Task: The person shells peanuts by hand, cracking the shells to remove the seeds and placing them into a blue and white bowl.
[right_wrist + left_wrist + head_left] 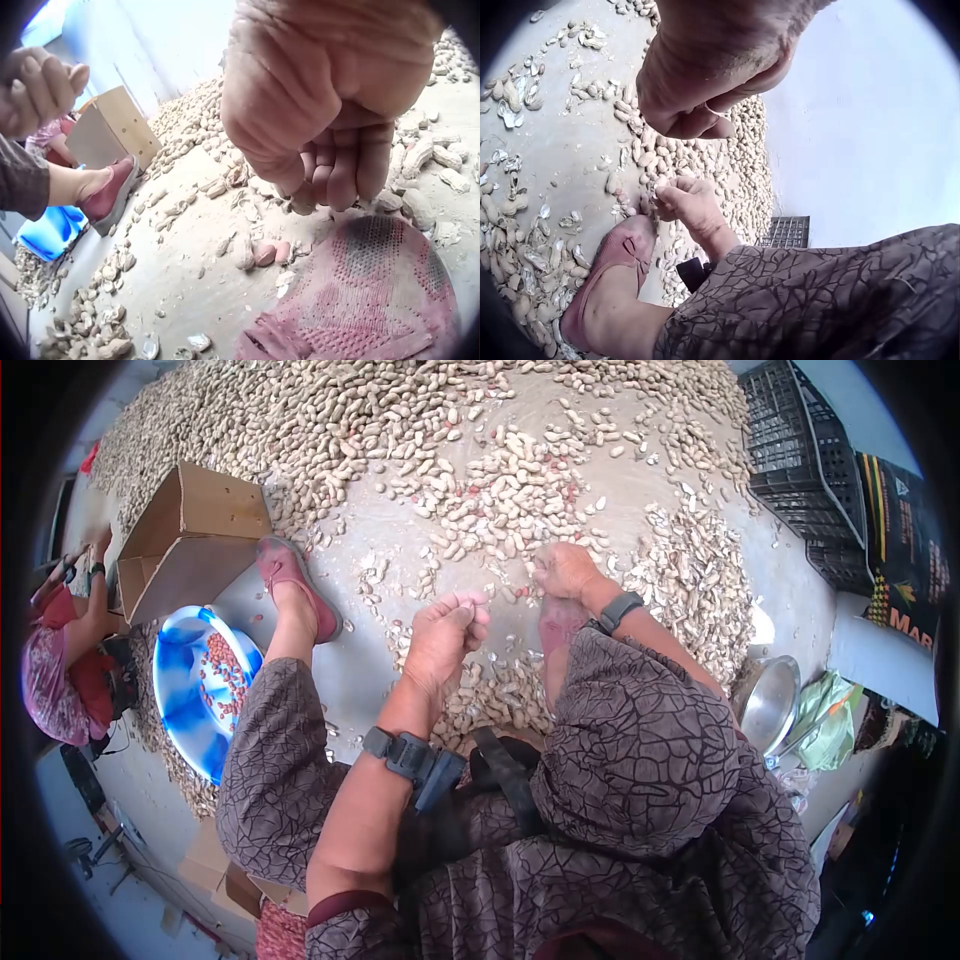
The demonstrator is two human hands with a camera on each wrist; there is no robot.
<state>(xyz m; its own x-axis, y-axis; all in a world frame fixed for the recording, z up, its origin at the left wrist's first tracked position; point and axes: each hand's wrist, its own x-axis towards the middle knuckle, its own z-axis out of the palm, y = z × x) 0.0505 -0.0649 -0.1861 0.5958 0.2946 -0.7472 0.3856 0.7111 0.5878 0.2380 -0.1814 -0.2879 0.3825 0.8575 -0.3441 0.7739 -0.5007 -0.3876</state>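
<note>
Kernels (222,670) in a basin (183,705) are shown by head view alone; tan peanuts (525,490) are scattered; left hand (440,640) and right hand (568,572) are curled, contents unclear

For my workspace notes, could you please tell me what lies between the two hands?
In the head view, floor and a few small peanut pieces show between the left hand and the right hand.

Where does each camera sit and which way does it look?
Head: worn on the head, facing forward and down over peanuts; left hand, right hand and legs show.
Left wrist: worn there, looking past left hand to right hand and right foot.
Right wrist: worn there, looking past right hand; left hand, left foot and right foot show.
Shared by head and right wrist: the cardboard box.
</note>
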